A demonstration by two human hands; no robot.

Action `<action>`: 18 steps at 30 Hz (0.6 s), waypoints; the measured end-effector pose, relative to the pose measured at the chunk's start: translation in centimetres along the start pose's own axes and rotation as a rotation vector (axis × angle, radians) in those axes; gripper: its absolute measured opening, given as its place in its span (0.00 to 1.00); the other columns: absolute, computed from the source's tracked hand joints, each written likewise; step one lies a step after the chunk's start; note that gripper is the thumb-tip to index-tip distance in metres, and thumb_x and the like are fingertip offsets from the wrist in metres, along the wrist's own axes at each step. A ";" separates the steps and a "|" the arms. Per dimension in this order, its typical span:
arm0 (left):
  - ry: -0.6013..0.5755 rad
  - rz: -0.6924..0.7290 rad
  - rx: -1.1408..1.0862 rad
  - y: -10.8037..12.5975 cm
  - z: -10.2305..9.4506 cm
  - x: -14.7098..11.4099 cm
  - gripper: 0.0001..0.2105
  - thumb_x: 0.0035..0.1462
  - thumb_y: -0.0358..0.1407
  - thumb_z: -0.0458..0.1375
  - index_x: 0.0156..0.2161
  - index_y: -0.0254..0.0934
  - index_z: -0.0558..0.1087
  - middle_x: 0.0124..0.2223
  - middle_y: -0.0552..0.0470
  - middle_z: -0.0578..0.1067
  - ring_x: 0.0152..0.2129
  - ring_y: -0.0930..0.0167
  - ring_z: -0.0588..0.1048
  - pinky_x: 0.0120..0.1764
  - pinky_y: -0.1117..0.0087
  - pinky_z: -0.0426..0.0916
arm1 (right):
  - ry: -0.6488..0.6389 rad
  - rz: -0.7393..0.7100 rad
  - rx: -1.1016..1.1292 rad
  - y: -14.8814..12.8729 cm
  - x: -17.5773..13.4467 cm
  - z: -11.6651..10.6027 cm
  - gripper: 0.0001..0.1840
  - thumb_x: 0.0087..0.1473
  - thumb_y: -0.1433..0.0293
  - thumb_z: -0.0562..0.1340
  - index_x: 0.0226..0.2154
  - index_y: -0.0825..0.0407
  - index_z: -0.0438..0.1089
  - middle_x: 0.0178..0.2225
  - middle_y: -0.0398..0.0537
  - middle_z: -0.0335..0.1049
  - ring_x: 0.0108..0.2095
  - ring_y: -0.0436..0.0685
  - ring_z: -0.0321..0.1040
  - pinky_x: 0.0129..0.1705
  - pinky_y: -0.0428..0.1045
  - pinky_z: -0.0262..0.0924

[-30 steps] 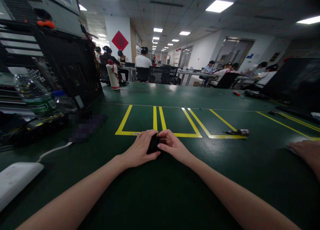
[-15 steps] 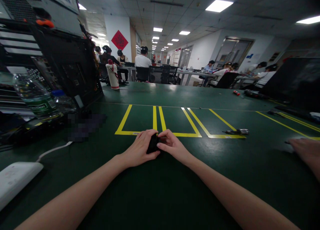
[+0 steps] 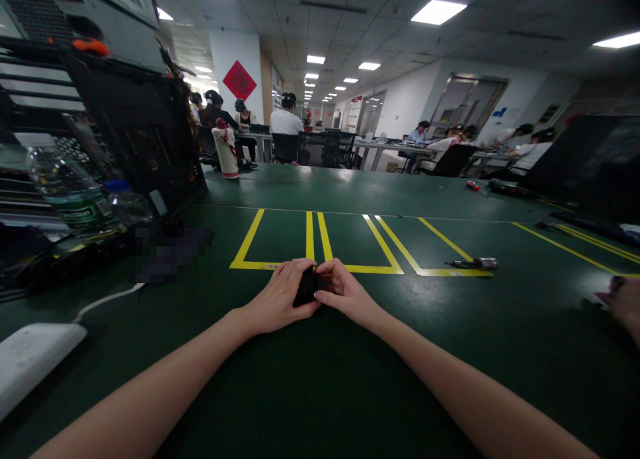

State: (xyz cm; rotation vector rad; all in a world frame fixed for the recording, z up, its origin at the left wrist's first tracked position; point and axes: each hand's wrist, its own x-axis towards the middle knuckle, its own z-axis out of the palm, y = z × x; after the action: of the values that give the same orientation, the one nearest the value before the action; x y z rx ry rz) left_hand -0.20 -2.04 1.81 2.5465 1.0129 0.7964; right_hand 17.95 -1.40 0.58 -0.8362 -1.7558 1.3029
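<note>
Between my two hands is a small black box-like object, resting on or just above the green tabletop. My left hand wraps its left side, thumb at the near edge and fingers over the far edge. From the other side, my right hand curls its fingers and thumb onto the object's right end. Much of the object is covered by my fingers, so its exact kind does not show. Just beyond my fingertips runs yellow tape marking rectangles on the tabletop.
A screwdriver-like tool lies on the right tape corner. At left stand an open computer case, a water bottle and a white power strip. A white bottle stands farther back. Another person's hand is at the right edge.
My right thumb has slid slightly down along the black object's near edge. My left hand stays in place. The other person's hand has shifted right, partly out of view.
</note>
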 end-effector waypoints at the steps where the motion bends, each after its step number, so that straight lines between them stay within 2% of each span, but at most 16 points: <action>1: 0.000 0.000 0.004 0.0 0.0 0.0 0.26 0.50 0.37 0.55 0.53 0.41 0.50 0.50 0.47 0.60 0.49 0.63 0.60 0.51 0.56 0.54 | -0.003 -0.006 0.008 0.0 0.0 0.0 0.16 0.44 0.73 0.61 0.37 0.48 0.58 0.40 0.43 0.58 0.43 0.53 0.60 0.45 0.52 0.59; 7: -0.007 0.003 0.012 -0.1 0.0 -0.1 0.27 0.50 0.38 0.55 0.53 0.41 0.49 0.51 0.46 0.60 0.49 0.62 0.59 0.51 0.54 0.54 | 0.021 -0.021 -0.003 0.0 0.0 0.2 0.11 0.47 0.69 0.59 0.36 0.49 0.59 0.38 0.44 0.59 0.41 0.52 0.61 0.41 0.51 0.61; 13: -0.009 -0.010 -0.004 0.0 -0.1 -0.1 0.27 0.50 0.38 0.55 0.53 0.41 0.49 0.51 0.47 0.60 0.49 0.63 0.59 0.51 0.57 0.55 | 0.041 0.018 -0.087 -0.2 0.0 0.2 0.16 0.47 0.68 0.59 0.41 0.48 0.58 0.42 0.46 0.60 0.44 0.54 0.59 0.46 0.54 0.58; 18: -0.005 -0.006 -0.001 0.1 -0.1 -0.1 0.27 0.50 0.37 0.55 0.53 0.41 0.50 0.51 0.47 0.60 0.49 0.62 0.60 0.51 0.56 0.55 | 0.012 0.004 -0.089 -0.2 0.0 0.2 0.15 0.48 0.69 0.58 0.40 0.48 0.59 0.41 0.45 0.60 0.44 0.54 0.60 0.45 0.54 0.58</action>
State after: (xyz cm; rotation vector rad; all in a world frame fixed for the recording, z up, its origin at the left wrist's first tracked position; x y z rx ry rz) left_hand -0.23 -2.14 1.86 2.5420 1.0186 0.7881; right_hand 17.77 -1.51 0.77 -0.8955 -1.8145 1.2279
